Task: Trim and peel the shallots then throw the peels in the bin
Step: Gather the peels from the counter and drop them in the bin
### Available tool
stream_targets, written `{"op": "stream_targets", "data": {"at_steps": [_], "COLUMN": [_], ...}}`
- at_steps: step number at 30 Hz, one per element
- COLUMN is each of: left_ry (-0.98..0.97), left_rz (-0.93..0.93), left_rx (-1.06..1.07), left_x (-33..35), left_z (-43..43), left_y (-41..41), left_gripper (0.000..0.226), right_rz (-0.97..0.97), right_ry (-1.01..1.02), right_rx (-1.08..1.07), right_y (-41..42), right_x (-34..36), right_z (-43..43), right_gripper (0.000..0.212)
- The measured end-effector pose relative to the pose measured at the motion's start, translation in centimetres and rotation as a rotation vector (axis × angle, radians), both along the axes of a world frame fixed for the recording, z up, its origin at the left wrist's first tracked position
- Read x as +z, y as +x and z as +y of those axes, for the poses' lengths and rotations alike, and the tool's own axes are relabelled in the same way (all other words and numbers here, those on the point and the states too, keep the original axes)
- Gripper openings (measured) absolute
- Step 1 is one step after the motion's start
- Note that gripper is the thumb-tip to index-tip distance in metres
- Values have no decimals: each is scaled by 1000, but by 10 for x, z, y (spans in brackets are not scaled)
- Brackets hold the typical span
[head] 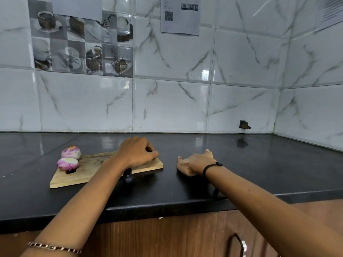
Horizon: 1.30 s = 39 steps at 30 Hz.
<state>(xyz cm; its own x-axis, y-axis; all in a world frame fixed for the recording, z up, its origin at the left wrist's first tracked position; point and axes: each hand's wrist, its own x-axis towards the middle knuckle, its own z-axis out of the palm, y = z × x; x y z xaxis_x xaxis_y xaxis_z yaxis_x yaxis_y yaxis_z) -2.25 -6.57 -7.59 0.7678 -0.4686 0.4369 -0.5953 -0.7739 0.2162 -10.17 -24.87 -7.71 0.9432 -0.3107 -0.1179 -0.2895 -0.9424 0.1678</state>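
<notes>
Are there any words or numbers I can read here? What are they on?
Nothing here can be read clearly.
Paper sheet on the wall: QR code and small print, too blurred to read.
Second sheet, top right corner: lines of print, too small to read.

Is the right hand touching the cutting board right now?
Apart. The head view shows bare black countertop between the right hand and the cutting board's right edge.
</notes>
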Motion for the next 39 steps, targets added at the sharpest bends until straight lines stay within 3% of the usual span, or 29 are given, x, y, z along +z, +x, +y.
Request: {"op": "stream_targets", "data": {"at_steps": [4, 9, 14, 19, 24, 28, 32, 39], "left_ry": [7, 12, 3, 7, -19, -18, -25, -13], "left_rz": [-16, -14, 10, -6, 9, 4, 19, -4], "left_rx": [3, 12, -7, -12, -11, -6, -10, -7], "left_x": [1, -1, -2, 0, -1, 0, 1, 1], "left_z": [-1, 2, 3, 1, 1, 0, 1, -2], "left_y": [0, 2, 3, 4, 3, 3, 1, 1], "left_gripper": [23, 25, 24, 26, 30, 28, 26, 27], "right_rz": [-155, -85, -112, -114, -132, -115, -186, -189], "right_ry": [43, 277, 227, 278, 188, 221, 204, 215], "right_rx": [73, 236, 134, 375, 223, 291, 170, 210], "right_y": [-4, 1, 11, 3, 11, 13, 18, 23], "right_x": [-13, -11, -17, -20, -16, -15, -14, -15], "right_z": [16, 27, 15, 16, 4, 10, 7, 11], "right_gripper": [69, 59, 64, 56, 61, 58, 59, 59]}}
